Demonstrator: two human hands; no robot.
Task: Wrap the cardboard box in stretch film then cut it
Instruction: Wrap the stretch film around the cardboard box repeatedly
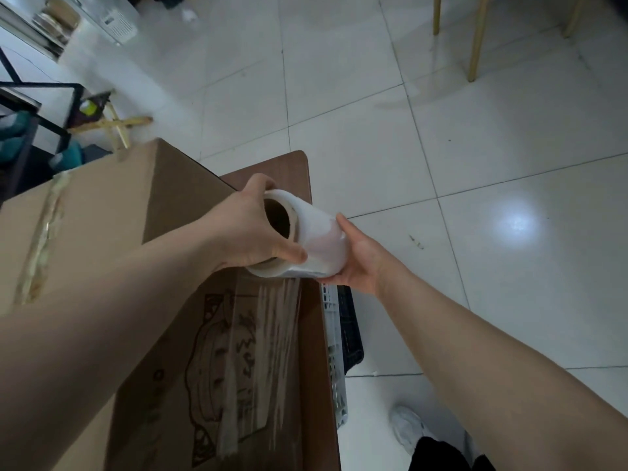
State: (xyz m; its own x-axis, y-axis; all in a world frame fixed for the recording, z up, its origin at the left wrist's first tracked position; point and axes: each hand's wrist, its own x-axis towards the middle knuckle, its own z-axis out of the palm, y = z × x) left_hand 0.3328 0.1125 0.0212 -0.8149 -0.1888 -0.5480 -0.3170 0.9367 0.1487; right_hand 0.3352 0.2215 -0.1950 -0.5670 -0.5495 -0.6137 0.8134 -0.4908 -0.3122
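A large brown cardboard box [102,232] with a printed drawing on its near side stands on a dark wooden table [292,175]. Above the box's right side I hold a white roll of stretch film [312,239] with a brown core. My left hand [244,229] grips the roll's near end, thumb under the rim. My right hand [356,263] cups the far end from below. A sheet of clear film [272,334] runs from the roll down over the printed side of the box.
White tiled floor [441,130] spreads to the right and ahead. A grey and black plastic crate [339,345] stands beside the table. Wooden chair legs [475,39] stand far right, a black metal frame [40,107] at left. My white shoe [407,426] shows below.
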